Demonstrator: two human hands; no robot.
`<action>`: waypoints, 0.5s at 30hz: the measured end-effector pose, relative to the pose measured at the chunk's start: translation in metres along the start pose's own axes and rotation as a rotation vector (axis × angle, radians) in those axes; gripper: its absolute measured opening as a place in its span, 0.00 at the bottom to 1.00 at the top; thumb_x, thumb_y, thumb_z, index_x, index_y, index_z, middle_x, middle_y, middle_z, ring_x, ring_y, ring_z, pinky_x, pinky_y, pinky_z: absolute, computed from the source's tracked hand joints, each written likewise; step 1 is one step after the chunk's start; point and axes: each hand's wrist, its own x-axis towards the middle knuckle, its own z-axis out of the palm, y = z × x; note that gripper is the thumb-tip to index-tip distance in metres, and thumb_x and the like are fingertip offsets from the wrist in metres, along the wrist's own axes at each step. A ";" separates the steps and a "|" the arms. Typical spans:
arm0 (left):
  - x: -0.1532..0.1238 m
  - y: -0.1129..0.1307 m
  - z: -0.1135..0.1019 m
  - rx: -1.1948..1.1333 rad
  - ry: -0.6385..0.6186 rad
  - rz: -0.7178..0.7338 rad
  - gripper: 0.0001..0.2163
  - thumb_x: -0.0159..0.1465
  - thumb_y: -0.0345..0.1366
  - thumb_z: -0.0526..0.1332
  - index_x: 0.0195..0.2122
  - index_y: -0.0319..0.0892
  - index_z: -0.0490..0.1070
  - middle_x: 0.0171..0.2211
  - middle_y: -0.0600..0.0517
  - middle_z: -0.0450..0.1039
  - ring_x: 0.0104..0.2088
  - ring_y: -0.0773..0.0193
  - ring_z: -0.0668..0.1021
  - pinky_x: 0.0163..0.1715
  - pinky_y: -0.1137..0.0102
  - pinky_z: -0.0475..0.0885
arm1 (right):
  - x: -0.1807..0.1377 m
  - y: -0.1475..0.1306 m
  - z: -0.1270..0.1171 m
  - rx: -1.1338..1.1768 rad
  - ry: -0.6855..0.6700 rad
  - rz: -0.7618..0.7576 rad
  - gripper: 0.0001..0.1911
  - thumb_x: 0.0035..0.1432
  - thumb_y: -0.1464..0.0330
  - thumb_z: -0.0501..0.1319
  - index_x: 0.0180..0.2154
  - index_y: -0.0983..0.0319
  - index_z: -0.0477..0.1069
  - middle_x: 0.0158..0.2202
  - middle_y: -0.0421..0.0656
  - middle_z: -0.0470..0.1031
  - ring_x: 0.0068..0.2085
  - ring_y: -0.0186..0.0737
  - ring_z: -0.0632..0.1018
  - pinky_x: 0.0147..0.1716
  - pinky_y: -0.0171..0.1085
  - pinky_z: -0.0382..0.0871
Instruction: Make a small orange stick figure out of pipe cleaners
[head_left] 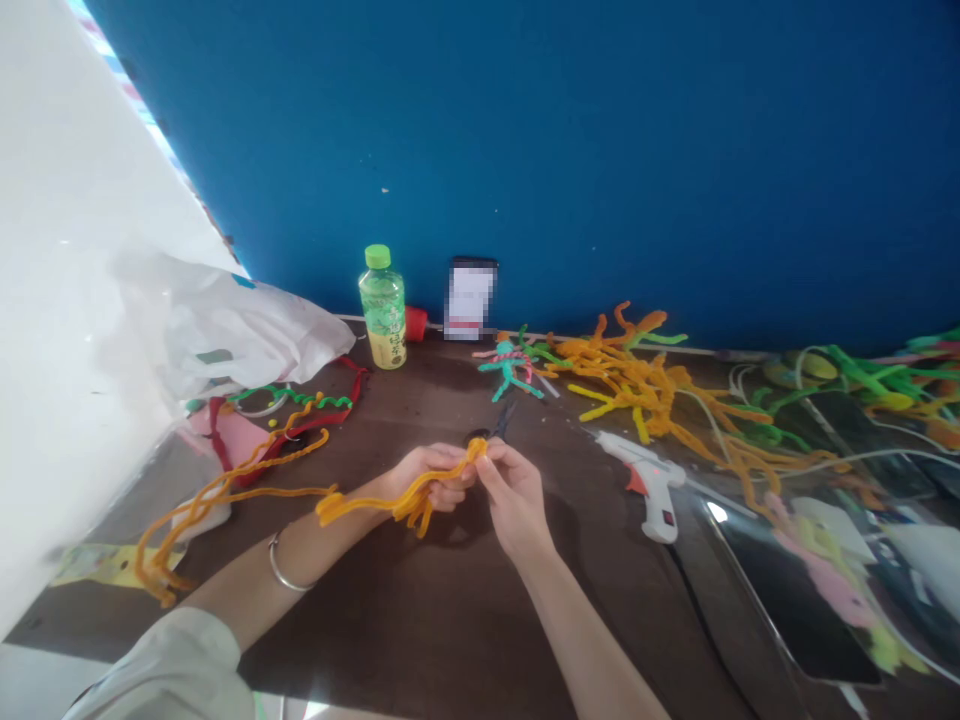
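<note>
Lightly, the left hand (433,478) curls around a bundle of orange pipe cleaners (411,508) while the right hand (514,498) pinches its twisted end; soft, springy and light, it seems best held near that twist, between the fingers.

The fuzzy orange pipe cleaner (405,503) is bright orange all over. The flat blue wall (600,130) is dark blue. The clear plastic drink bottle (382,310) has a green cap and a green and yellow label. The chunky plastic glue gun (646,482) is white with a bit of orange-red. The big heap of fuzzy pipe cleaners (637,390) is orange and yellow. The little pipe-cleaner figure (508,368) is teal and pink. The curly fuzzy pipe cleaner (292,398) is green. The smooth wooden table (450,620) is dark brown.
</note>
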 end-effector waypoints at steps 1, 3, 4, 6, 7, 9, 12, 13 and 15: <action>0.000 0.000 0.000 -0.005 0.000 0.001 0.09 0.52 0.37 0.59 0.24 0.37 0.61 0.14 0.60 0.48 0.12 0.78 0.50 0.12 0.79 0.44 | 0.000 0.000 0.000 0.004 0.008 0.006 0.08 0.53 0.67 0.61 0.24 0.61 0.68 0.24 0.38 0.66 0.29 0.33 0.68 0.33 0.35 0.63; 0.000 0.001 0.000 0.000 -0.003 0.001 0.09 0.52 0.37 0.59 0.24 0.37 0.61 0.15 0.60 0.47 0.12 0.78 0.49 0.12 0.79 0.44 | 0.000 0.001 0.001 0.007 0.018 0.017 0.08 0.52 0.67 0.61 0.23 0.61 0.68 0.24 0.39 0.66 0.30 0.33 0.68 0.33 0.35 0.64; 0.000 0.001 0.000 0.007 -0.006 0.002 0.09 0.52 0.37 0.59 0.24 0.37 0.61 0.15 0.60 0.47 0.12 0.78 0.49 0.12 0.79 0.44 | 0.000 0.001 0.001 0.013 0.027 0.023 0.08 0.52 0.67 0.61 0.23 0.61 0.68 0.24 0.39 0.66 0.30 0.34 0.68 0.33 0.35 0.64; 0.000 0.001 -0.001 0.018 -0.011 0.005 0.09 0.52 0.37 0.59 0.24 0.37 0.61 0.15 0.60 0.47 0.12 0.78 0.48 0.11 0.79 0.44 | 0.001 0.001 0.002 0.042 0.068 0.040 0.06 0.49 0.66 0.63 0.25 0.60 0.68 0.25 0.39 0.66 0.29 0.33 0.68 0.31 0.34 0.65; 0.000 0.001 -0.001 0.019 -0.014 0.004 0.09 0.52 0.37 0.59 0.24 0.37 0.61 0.15 0.60 0.47 0.12 0.78 0.48 0.11 0.79 0.44 | 0.001 0.001 0.001 0.067 0.097 0.051 0.06 0.47 0.66 0.65 0.27 0.60 0.69 0.26 0.38 0.67 0.29 0.33 0.69 0.30 0.34 0.65; 0.000 0.002 -0.001 0.015 -0.024 -0.006 0.09 0.52 0.37 0.59 0.24 0.37 0.61 0.14 0.60 0.47 0.12 0.78 0.49 0.11 0.79 0.44 | 0.002 0.000 0.000 0.121 0.136 0.080 0.11 0.43 0.67 0.67 0.31 0.59 0.69 0.30 0.38 0.68 0.29 0.32 0.69 0.29 0.33 0.65; -0.001 0.001 -0.001 0.018 -0.026 -0.010 0.08 0.52 0.36 0.58 0.24 0.37 0.61 0.14 0.60 0.47 0.12 0.78 0.49 0.11 0.79 0.44 | 0.002 0.000 -0.002 0.155 0.093 0.106 0.12 0.43 0.68 0.67 0.32 0.59 0.69 0.31 0.39 0.70 0.28 0.31 0.69 0.28 0.32 0.65; -0.001 0.001 -0.001 0.024 -0.025 -0.005 0.08 0.52 0.36 0.58 0.24 0.37 0.61 0.14 0.60 0.47 0.12 0.78 0.49 0.11 0.79 0.44 | 0.003 0.000 -0.003 0.154 0.075 0.106 0.11 0.43 0.68 0.67 0.31 0.59 0.70 0.30 0.39 0.70 0.28 0.31 0.69 0.28 0.32 0.65; -0.001 0.000 -0.001 0.034 -0.017 0.009 0.08 0.53 0.36 0.57 0.24 0.37 0.61 0.15 0.60 0.47 0.13 0.78 0.49 0.12 0.79 0.44 | 0.003 0.002 -0.005 0.145 0.064 0.094 0.09 0.44 0.68 0.67 0.31 0.59 0.70 0.30 0.39 0.71 0.28 0.31 0.70 0.28 0.33 0.65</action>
